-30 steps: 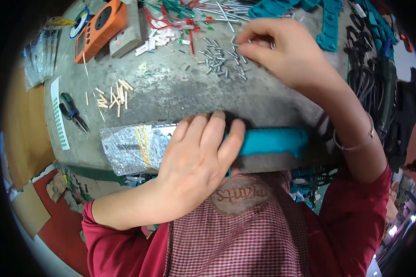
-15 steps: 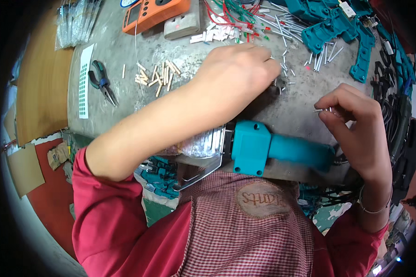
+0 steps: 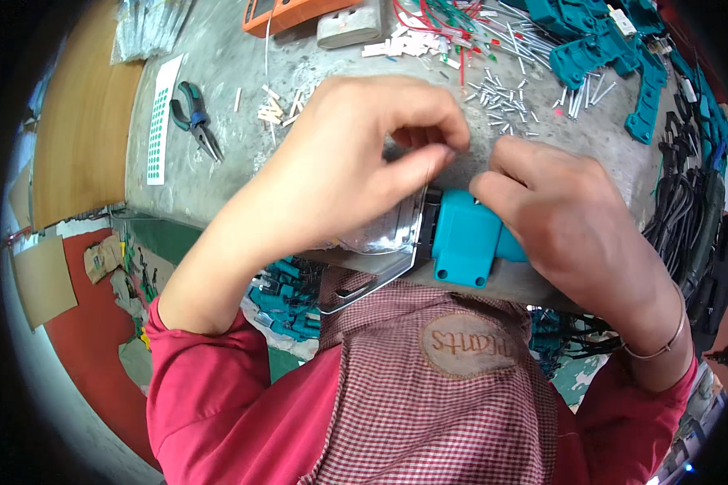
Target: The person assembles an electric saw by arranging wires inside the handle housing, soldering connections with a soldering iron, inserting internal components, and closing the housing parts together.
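Note:
A teal power tool lies across the near edge of the bench, its handle mostly covered by my right hand. That hand is closed, its thumb and forefinger pinched at the body's far right corner. Silvery screws showed in its fingers a moment ago; now the fingers hide them. My left hand hovers beyond the tool's metal bracket, thumb and fingertips drawn together; whatever they pinch is too small to make out. Just past both hands lies a scatter of short screws.
Pliers and a green-dotted sticker strip lie at left. Pale small sticks are partly behind my left arm. Teal housing parts and long screws occupy the far right, black cables the right edge. An orange meter stands at the back.
My left hand has drawn back from the screw pile toward me, uncovering the pile. My right hand has moved left onto the tool. The view has shifted slightly.

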`<action>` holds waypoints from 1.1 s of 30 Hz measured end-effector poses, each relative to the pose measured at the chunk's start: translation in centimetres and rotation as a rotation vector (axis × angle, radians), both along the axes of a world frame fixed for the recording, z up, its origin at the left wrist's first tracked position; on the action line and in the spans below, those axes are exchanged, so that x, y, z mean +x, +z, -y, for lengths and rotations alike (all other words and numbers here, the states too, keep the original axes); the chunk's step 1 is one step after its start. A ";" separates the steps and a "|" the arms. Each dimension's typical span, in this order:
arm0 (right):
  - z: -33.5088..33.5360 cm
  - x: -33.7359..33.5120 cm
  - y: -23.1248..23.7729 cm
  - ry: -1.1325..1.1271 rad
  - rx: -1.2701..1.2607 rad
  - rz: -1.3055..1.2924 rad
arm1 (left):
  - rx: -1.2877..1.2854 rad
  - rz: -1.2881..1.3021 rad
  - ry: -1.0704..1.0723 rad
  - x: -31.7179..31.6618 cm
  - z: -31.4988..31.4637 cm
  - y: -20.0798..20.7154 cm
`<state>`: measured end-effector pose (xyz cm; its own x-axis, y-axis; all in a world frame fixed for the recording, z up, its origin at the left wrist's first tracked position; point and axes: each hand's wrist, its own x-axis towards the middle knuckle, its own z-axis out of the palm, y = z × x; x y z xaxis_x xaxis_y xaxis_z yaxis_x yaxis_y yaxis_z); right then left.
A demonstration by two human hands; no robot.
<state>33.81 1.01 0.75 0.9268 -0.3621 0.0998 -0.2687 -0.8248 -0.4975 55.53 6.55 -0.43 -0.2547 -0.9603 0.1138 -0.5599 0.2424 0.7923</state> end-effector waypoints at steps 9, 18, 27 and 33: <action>-0.2 -0.7 -0.8 -0.098 0.145 0.132 | -0.029 0.016 -0.073 -0.3 -5.4 0.2; -6.5 -2.3 -1.2 -0.161 0.160 0.109 | -0.256 0.105 -0.113 -1.7 -6.9 -1.5; -6.9 -3.0 -3.1 -0.125 -0.039 0.264 | -0.230 0.161 -0.131 -2.1 -6.6 -1.2; -7.1 -3.4 -1.3 -0.222 0.070 0.059 | -0.251 0.179 -0.088 -0.9 -3.9 -0.4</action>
<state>30.39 8.08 -0.59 0.8170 -0.5641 0.1193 -0.4080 -0.7118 -0.5717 54.67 10.48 -0.87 -0.3726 -0.8813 0.2905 -0.6531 0.4715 0.5926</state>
